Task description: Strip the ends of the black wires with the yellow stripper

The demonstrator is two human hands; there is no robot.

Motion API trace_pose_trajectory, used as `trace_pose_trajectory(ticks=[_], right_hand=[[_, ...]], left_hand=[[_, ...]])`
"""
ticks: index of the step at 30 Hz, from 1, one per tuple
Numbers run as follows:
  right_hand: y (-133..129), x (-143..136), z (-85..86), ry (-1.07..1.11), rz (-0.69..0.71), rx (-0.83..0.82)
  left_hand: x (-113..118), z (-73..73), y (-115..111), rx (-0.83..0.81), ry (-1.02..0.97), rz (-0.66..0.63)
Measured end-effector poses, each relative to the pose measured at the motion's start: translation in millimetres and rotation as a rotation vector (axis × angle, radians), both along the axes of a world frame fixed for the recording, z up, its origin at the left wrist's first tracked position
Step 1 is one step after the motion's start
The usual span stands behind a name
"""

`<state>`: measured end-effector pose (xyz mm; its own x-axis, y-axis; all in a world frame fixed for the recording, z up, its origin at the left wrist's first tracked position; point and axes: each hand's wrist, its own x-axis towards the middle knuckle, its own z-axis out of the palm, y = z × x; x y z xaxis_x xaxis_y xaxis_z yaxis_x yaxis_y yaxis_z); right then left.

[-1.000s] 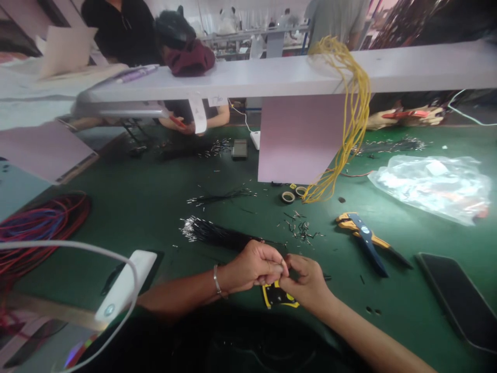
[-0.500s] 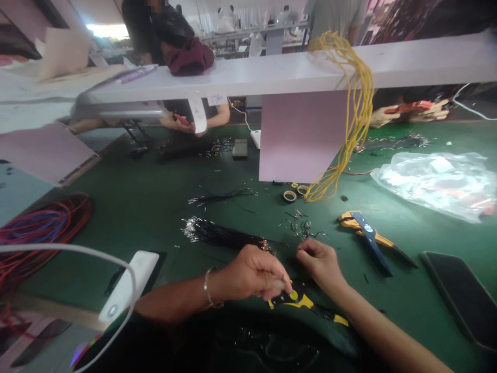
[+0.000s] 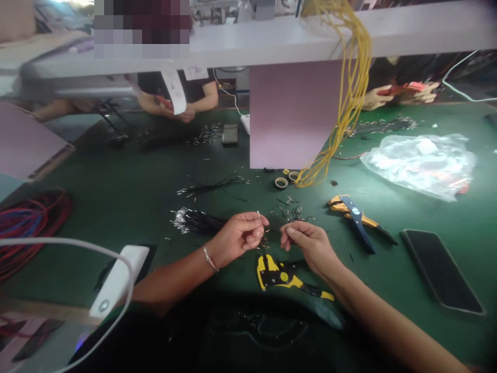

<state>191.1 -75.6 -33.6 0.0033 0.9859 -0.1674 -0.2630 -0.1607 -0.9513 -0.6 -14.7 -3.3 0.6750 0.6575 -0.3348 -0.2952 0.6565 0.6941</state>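
Left hand [image 3: 236,237]: lifted off the yellow pliers [image 3: 284,277] it partly covered half a second ago; thumb and forefinger now pinch a pale-tipped piece [image 3: 258,213].
Pale-tipped piece: pokes up from the left fingertips.
Right hand [image 3: 308,241]: just beside the left hand, not touching it; thumb and forefinger pressed together, but whether anything sits between them I cannot tell.
Black wires [image 3: 202,221]: on the green table [image 3: 135,207], partly behind the left hand, silvery ends pointing left.
Yellow pliers: on the table, just below both hands.
Dark scraps [image 3: 293,212]: just beyond the right hand.
Blue pliers [image 3: 357,215]: right of the right hand, near the phone [image 3: 442,272].
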Motion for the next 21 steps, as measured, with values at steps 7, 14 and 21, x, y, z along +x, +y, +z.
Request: trace_pose_trajectory(ticks=[7,14,21], right_hand=[[1,-3,-3.0,0.08,0.036,-0.026],[7,5,-6.6,-0.168,-0.156,0.15],[-5,-7,3.6,-0.337,0.097,0.229]], left_hand=[[3,-0.5,1,-0.016,0.005,0.008],[5,-0.2,1,0.016,0.065,-0.008],[11,-0.8,-3,0.015,0.088,-0.07]])
